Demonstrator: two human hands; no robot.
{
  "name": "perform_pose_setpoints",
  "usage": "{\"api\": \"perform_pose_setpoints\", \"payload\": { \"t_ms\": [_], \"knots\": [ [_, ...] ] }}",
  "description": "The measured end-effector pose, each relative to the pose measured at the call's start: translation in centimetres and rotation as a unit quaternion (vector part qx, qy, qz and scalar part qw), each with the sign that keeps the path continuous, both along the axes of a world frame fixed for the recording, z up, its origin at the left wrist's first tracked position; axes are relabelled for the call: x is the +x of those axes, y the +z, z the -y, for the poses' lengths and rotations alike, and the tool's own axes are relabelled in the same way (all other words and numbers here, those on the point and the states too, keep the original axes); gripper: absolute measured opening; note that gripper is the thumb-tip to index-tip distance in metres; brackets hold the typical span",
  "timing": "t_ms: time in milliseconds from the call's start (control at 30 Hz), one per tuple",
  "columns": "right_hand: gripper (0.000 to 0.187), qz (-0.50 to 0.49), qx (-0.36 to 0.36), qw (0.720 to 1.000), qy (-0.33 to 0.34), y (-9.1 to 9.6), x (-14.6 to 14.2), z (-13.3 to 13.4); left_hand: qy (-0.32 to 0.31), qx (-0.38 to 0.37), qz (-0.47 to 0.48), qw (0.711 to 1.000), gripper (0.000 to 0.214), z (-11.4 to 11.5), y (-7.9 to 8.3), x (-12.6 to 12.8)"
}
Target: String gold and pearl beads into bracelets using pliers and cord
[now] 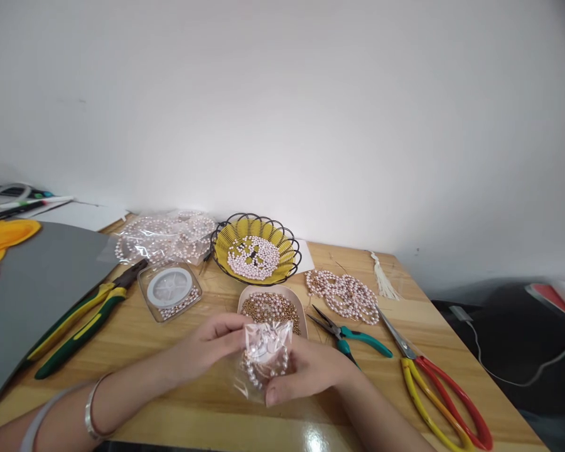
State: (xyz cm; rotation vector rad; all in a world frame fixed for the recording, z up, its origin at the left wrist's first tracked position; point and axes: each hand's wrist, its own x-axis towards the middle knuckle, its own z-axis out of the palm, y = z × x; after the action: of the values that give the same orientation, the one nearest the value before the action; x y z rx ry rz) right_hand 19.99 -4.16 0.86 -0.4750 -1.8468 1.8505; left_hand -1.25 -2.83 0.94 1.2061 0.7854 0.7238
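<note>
Between my hands, above the table's front part, is a small clear plastic bag [248,388] with a string of pearl beads [253,375] and a whitish card in it. My right hand [313,371] grips the bag from the right, thumb across its front and fingers hidden behind. At the bag's upper left edge, my left hand [221,342] is closed on it, its fingertips partly covered. Just behind the bag stands a pale tray [304,319] of gold and pink beads, partly blocked by the bag and my hands.
A yellow basket [289,267] of pink beads stands at the back, beside bagged bead strands [164,235]. Left are a clear box [145,295] and green-yellow pliers [82,326]. Right lie bead strands [346,295], teal pliers [365,339], red-yellow scissors [445,395] and a white tassel [383,278].
</note>
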Motion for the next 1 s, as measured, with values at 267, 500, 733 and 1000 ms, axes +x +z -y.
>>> {"api": "perform_pose_setpoints", "payload": {
  "t_ms": [267, 500, 733, 1000],
  "knots": [
    [0.054, -0.027, 0.083, 0.981, -0.176, 0.0, -0.5, -0.4, -0.079, 0.095, -0.036, 0.992, 0.036, -0.8, 0.5, 0.3],
    [0.052, -0.026, 0.094, 0.978, -0.187, 0.2, -0.5, -0.3, 0.040, 0.213, -0.096, 0.971, 0.037, -0.8, -0.3, -0.3],
    [0.049, -0.004, 0.087, 0.966, -0.243, -0.2, -0.2, -0.5, 0.121, 0.401, -0.121, 0.900, 0.029, -1.5, 1.0, -1.0],
    [0.043, -0.010, 0.019, 0.956, -0.292, -0.7, 0.2, -0.5, 0.085, 0.267, -0.074, 0.957, 0.037, -2.8, 0.2, -1.2]
  ]
}}
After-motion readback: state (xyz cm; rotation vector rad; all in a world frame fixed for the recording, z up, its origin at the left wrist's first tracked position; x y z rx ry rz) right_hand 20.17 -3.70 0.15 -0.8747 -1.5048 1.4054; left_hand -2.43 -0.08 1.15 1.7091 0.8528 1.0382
